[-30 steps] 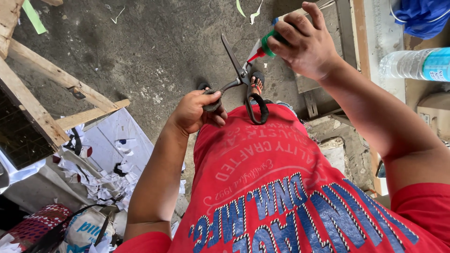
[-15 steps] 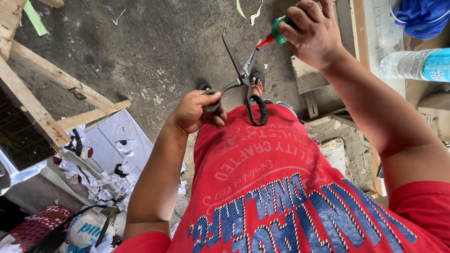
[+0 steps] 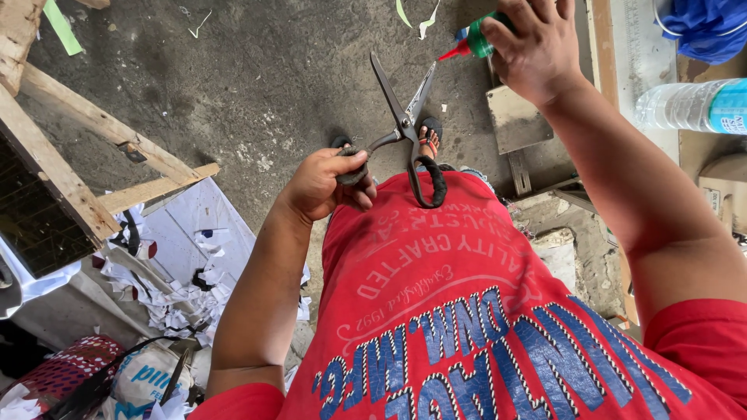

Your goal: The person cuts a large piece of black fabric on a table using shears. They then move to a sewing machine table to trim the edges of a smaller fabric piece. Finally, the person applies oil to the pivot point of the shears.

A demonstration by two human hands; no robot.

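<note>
Scissors (image 3: 405,132) sit between the hands, bottle (image 3: 476,43) up right (paper scraps (image 3: 179,288) lower left).

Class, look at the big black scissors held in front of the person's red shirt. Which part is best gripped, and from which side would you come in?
Grip the free wrapped handle loop, coming from the person's right side. The scissors are open, blades pointing away from the body, and the left hand already holds the other loop. The right hand is busy with a green bottle.
</note>
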